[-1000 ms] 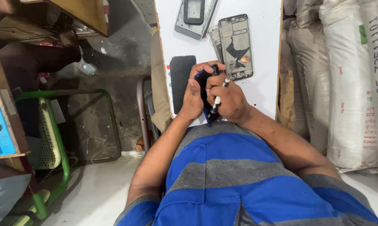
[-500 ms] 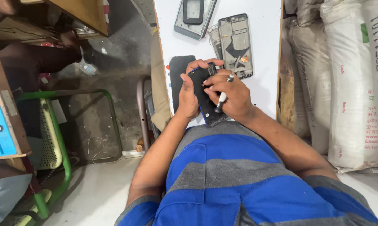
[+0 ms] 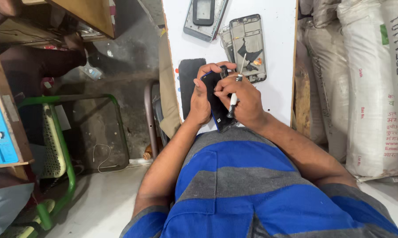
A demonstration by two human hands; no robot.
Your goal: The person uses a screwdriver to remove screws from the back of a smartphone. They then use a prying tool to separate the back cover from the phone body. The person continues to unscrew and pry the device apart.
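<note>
Gripping dark phone by its edges, left hand fingers clamped; right hand pinches small screwdriver. Light, stiff, slippery, likely fragile.

There is just one camera. It sits on the person's head and looks down the front of the body. The blue and grey shirt fills the bottom of the picture, very near. Both arms reach away from the camera, and the left hand and right hand meet near the middle. Past them, at the top, is the white table. The floor shows on the left and white sacks on the right.
</note>
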